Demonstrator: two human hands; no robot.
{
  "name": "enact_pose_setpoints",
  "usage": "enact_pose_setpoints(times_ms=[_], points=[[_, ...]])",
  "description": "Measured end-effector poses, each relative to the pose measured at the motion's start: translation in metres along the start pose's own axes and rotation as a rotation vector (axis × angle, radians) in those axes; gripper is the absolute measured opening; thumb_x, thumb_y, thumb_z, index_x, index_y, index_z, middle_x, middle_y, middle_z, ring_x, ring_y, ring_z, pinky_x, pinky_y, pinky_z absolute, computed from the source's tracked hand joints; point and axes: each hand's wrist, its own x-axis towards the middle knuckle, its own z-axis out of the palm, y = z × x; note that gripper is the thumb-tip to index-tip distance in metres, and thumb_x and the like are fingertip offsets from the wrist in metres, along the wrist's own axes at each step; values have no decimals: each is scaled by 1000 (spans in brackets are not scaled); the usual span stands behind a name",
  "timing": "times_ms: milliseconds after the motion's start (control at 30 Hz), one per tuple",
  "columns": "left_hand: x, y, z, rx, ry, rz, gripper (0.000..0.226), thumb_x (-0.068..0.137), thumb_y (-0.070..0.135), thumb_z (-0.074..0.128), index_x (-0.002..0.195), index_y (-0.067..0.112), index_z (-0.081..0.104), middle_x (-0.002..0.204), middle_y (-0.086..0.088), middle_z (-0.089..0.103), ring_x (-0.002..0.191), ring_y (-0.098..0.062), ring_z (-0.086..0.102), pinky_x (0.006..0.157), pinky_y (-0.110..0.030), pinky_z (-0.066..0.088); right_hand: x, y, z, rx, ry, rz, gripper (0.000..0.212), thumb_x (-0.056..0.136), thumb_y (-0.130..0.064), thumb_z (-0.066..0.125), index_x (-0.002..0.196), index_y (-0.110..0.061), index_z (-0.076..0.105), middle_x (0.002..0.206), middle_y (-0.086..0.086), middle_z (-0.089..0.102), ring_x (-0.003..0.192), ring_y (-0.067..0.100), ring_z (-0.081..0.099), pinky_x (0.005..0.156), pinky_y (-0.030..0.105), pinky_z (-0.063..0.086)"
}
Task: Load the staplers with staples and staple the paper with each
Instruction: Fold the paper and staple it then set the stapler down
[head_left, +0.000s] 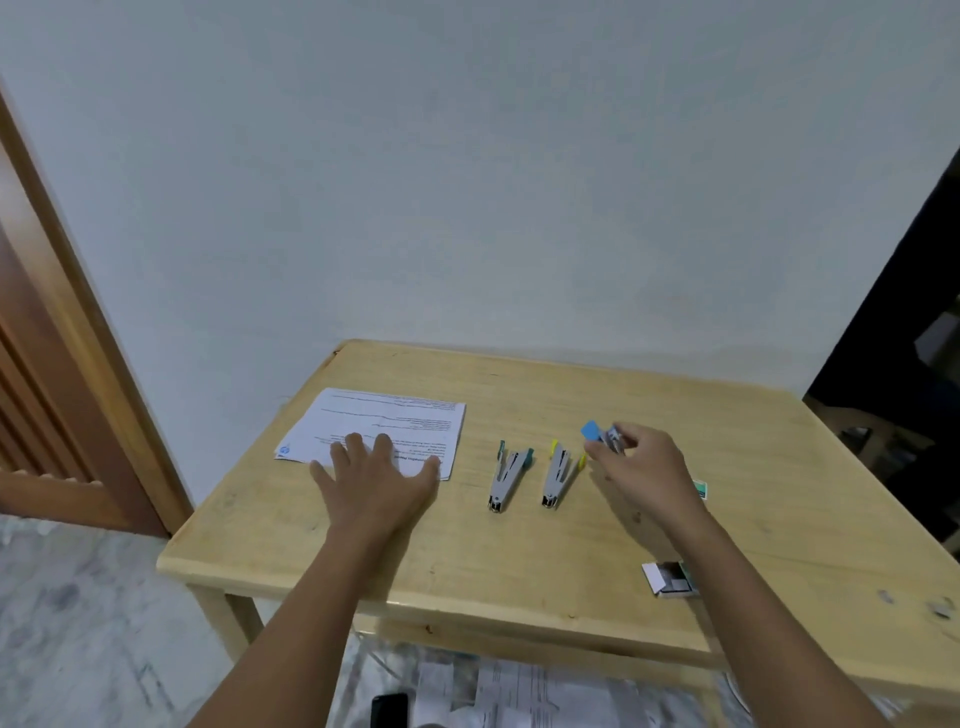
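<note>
head view: the left hand (376, 480) lies flat, fingers spread, on the near edge of the printed paper (384, 426) at the left of the wooden table (519, 561), pinning it down and gripping nothing. the right hand (641, 467) is raised just above the table further right, its fingertips pinched around a blue-handled stapler (602, 435); how firm the pinch is i cannot tell, as the hand hides most of the tool. between the hands, two more staplers lie side by side, near each other but apart: a teal-handled stapler (509, 474) and a yellow-handled stapler (560, 475), noses pointing towards the person. an open staple box (670, 578) sits at the near right, well apart from the tools, and a small green-edged packet (700, 488) peeps out behind the right wrist.

whether any stapler is loaded cannot be read here. the likely risk is the small blue stapler slipping from a fingertip-only hold while it is turned or opened, since nothing supports it from below. the staple box also lies close under the right forearm, so a careless sweep could knock it and scatter the staples. if the left hand lifts, the sheets may shift out of square.
</note>
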Motion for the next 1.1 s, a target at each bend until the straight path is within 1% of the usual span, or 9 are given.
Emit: enact_pose_setpoints(times_ms=[33,100,233,400,500,600,700,833,1100], points=[[2,1,2,4,-2,-5,69,73,77,30,113,25,51,131,-7,42,133,-30,29,112,-61,14,17,1,5,-43,-6,-2,29,89,-27,64,80,0,58,72,17,53,66,35,51,56,35,40],[3,3,4,23,10,1,71,75,78,27,116,25,50,136,-9,42,136,-31,27,111,-63,13,55,4,16,-132,-42,15,34,87,-24,61,66,-12,37,64,5,34,59,22,33,55,31,23],[5,2,7,42,6,17,75,78,78,22,124,24,47,142,-12,38,139,-32,22,111,-64,11,120,3,35,-385,-71,82,35,88,-19,60,62,-11,38,62,4,40,53,19,39,48,26,25],[5,2,8,55,4,20,77,79,78,20,129,25,44,146,-12,35,142,-32,18,113,-63,9,150,15,58,-574,69,88,28,87,-37,59,92,-10,56,99,10,62,82,29,58,60,29,40],[7,2,9,58,-6,12,78,79,78,19,132,26,43,149,-12,32,145,-31,14,113,-63,6,153,16,63,-485,81,105,56,87,-49,60,128,-11,51,124,11,59,108,32,59,75,33,43],[6,1,10,51,0,10,76,80,78,20,130,26,44,151,-12,31,145,-31,12,113,-62,7,147,12,51,-372,0,132,72,82,-45,66,141,-13,39,134,11,53,117,31,55,83,37,46],[6,2,10,52,-1,8,77,81,78,20,133,26,42,154,-12,28,147,-31,9,113,-61,5,128,20,37,-460,-55,94,52,81,-24,66,130,-15,51,123,10,59,100,28,57,78,35,47],[6,0,11,54,-1,7,77,80,78,20,131,26,43,151,-12,31,146,-31,12,113,-62,7,114,36,39,-424,11,6,19,85,-15,62,103,-19,67,106,5,70,88,25,63,71,32,50],[5,1,9,45,0,12,73,81,77,22,128,27,44,149,-11,34,145,-31,13,113,-62,8,135,40,54,-392,89,-34,14,89,-27,60,101,-26,67,100,0,71,87,23,65,63,28,45]])
